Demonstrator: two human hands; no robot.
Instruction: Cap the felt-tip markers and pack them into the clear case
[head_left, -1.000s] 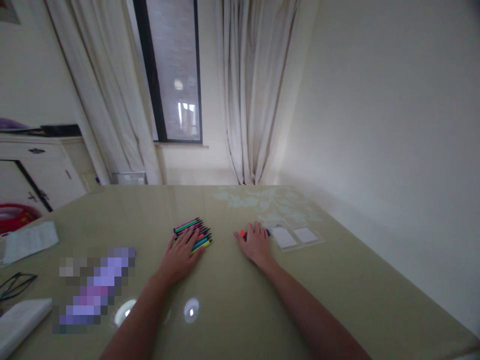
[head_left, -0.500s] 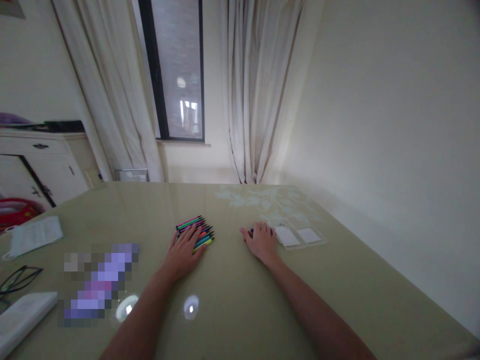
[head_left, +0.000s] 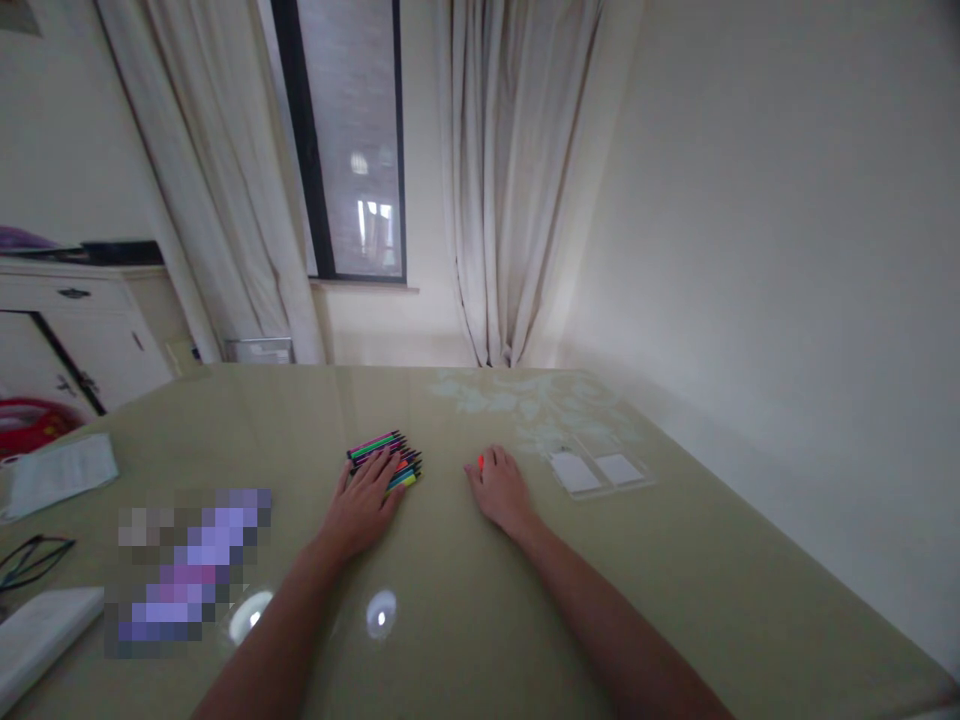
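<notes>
Several coloured pens with dark tips (head_left: 379, 443) lie side by side on the table (head_left: 465, 610), left of the middle. My left hand (head_left: 360, 505) rests over them with its fingers spread, covering their near part. To the right, my right hand (head_left: 501, 490) is low over the table with its fingers curled together. A small orange-red piece (head_left: 481, 463) shows at its fingertips; the rest of that object is hidden under the hand. Beyond my right hand lies a clear tray (head_left: 643, 483) with white cards (head_left: 576, 472).
On the left are a face mask (head_left: 64, 473), black-framed glasses (head_left: 37, 560), a white device (head_left: 45, 640) and a blurred purple object (head_left: 199, 565). A wall (head_left: 787, 300) borders the table on the right.
My right hand has moved left, away from the clear tray, and an orange-red piece now shows at its fingertips. My left hand stays on the pens.
</notes>
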